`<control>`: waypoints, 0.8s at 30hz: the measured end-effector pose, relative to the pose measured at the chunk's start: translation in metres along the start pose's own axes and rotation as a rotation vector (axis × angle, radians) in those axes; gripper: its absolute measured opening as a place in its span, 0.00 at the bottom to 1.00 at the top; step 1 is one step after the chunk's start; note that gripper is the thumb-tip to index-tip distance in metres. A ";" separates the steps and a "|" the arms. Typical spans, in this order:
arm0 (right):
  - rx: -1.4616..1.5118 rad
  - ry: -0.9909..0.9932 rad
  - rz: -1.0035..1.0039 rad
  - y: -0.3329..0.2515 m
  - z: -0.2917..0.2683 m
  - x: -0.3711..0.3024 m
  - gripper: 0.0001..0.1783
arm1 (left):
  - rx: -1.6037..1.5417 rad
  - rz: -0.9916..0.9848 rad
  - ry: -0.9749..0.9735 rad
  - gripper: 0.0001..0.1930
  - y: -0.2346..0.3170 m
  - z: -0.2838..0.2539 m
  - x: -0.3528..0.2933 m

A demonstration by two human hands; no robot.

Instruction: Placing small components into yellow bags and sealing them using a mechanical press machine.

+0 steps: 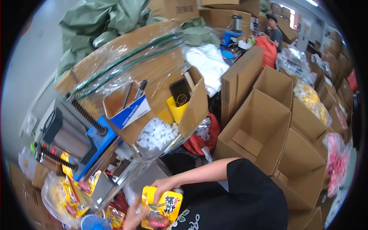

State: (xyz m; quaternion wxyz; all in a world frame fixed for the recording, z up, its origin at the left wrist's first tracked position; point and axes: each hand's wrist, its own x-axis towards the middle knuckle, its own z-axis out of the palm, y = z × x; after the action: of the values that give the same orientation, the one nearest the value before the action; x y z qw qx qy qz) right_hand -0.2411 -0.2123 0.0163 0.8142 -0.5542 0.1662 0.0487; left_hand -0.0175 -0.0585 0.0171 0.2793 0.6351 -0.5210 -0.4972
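A yellow food packet point(163, 212) with a printed picture of food is held low in front of my black shirt. My right hand point(163, 188) comes in from the right and grips its upper part, fingers over the front. At the packet's left edge, my left hand point(135, 215) closes on its side; part of this hand is cut off by the picture's rim. Just left of my hands, more yellow packets point(115, 215) lie beside a blue round plastic basket point(95, 222). A clear bag point(57, 199) of similar packets stands farther left.
A blue and grey press machine point(92, 147) with springs stands at left. Beyond my hands, an open carton holds white plastic pieces point(157, 134), a yellow holder point(178, 109) with a phone, and a pen box point(132, 113). Open cartons point(255, 130) line the right; a person point(274, 30) is far back.
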 end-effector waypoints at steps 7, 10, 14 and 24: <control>-0.072 0.016 -0.002 0.022 -0.021 0.012 0.40 | -0.338 -0.209 -0.177 0.29 -0.004 0.033 0.012; 0.287 -0.122 -0.197 0.035 -0.023 -0.017 0.48 | -0.485 -0.222 -0.045 0.28 -0.041 0.028 0.002; 0.400 -0.026 -0.415 0.084 0.000 0.009 0.49 | -0.702 -0.471 0.148 0.29 -0.028 0.034 -0.015; -0.010 0.013 -0.468 0.047 -0.008 0.041 0.53 | -1.040 -0.173 -0.035 0.29 -0.046 0.072 -0.004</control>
State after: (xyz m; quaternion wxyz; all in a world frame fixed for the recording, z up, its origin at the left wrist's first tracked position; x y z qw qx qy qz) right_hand -0.2165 -0.2058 -0.0414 0.7995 -0.5818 0.0379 -0.1441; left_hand -0.0658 -0.0294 -0.0465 0.5068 0.4449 -0.1555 -0.7218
